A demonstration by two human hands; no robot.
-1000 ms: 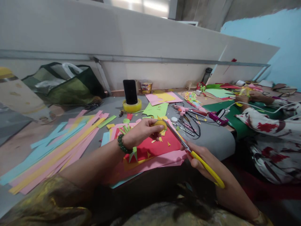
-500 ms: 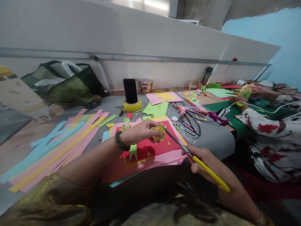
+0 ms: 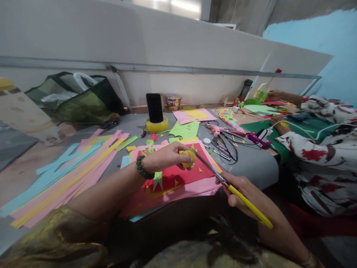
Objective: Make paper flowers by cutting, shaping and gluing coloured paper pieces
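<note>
Between the thumb and fingers of my left hand is a small yellow paper piece, roughly round. My right hand is closed around long scissors with yellow handles. Their blades point up and left, with the tips at the yellow piece beside my left fingertips. Beneath both lies a red sheet on pink sheets, scattered with small yellow scraps. A green notched strip rests on the red sheet by my left wrist.
Paper strips spread at left, near a green bag. A phone stands at a tape roll. Glue gun, cables and tools lie right of centre. At far right, another person's hands work with green and yellow paper.
The yellow piece has turned slightly in my left fingers, while my right hand and the scissors look nearly unmoved. The other person's far hand has risen up and left with the paper.
</note>
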